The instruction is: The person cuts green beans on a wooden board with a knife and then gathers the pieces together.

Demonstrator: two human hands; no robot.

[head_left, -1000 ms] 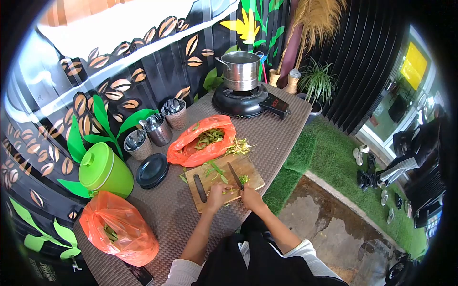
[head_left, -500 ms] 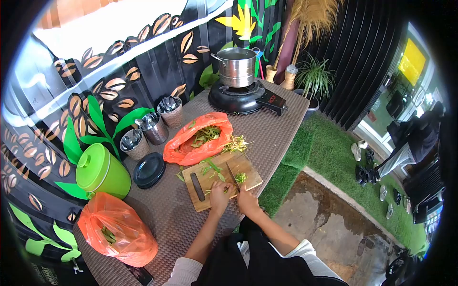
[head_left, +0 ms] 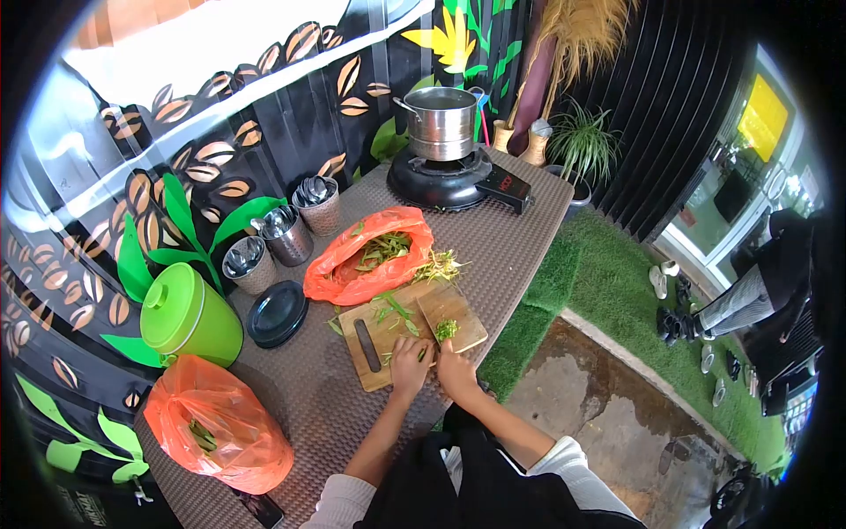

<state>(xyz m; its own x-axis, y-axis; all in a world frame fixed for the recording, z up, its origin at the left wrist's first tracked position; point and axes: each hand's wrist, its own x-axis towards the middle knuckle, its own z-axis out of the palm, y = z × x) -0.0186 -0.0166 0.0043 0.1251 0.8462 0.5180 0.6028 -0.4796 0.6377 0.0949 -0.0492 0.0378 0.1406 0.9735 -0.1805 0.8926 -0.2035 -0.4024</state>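
At six o'clock, the left hand [head_left: 411, 360] presses curled fingers onto green stems [head_left: 421, 355] on the cutting board [head_left: 379, 339]. Just beside it at three o'clock, the right hand [head_left: 456, 368] is clenched around a knife [head_left: 430, 330], blade pointing to eleven o'clock. Farther, at twelve o'clock, an orange bag [head_left: 352, 269] of greens touches the board; beyond stands a pot [head_left: 441, 123] on a stove [head_left: 441, 181] at the worktop [head_left: 520, 238] end.

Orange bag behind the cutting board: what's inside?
The open orange bag holds loose green leafy stems, some spilling out toward the cutting board. Whatever lies under the greens, deeper in the bag, is covered by the plastic folds.
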